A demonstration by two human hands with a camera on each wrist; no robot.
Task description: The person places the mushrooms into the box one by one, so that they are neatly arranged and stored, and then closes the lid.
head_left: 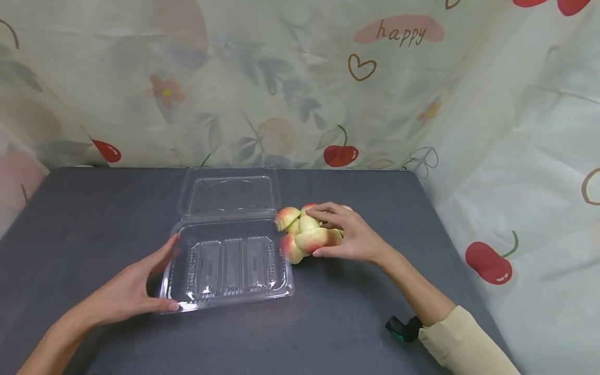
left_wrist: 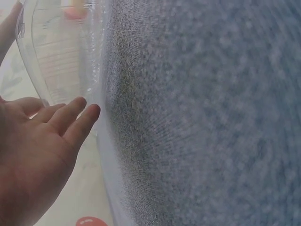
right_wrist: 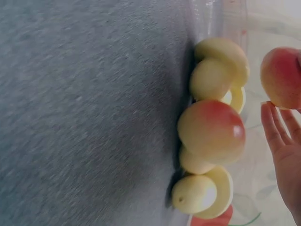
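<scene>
A clear plastic clamshell container (head_left: 229, 301) lies on the grey surface with its lid (head_left: 229, 192) folded back. My left hand (head_left: 136, 284) rests along its left side, thumb at the near corner and fingertips at the side wall. Those fingers (left_wrist: 75, 115) look mostly straight in the left wrist view. To the right of the container, my right hand (head_left: 351, 237) is over a pile of red-and-yellow peach halves (head_left: 288, 216). It holds one peach half (right_wrist: 281, 77) between thumb and fingers, raised beside the others in the right wrist view.
Several peach pieces (right_wrist: 211, 132) are heaped close against the container's right edge, some pale and cup-shaped. A dark wrist strap (head_left: 404, 329) hangs by the right sleeve (head_left: 461, 338). Printed cloth (head_left: 290, 78) rises behind the grey surface and at its sides.
</scene>
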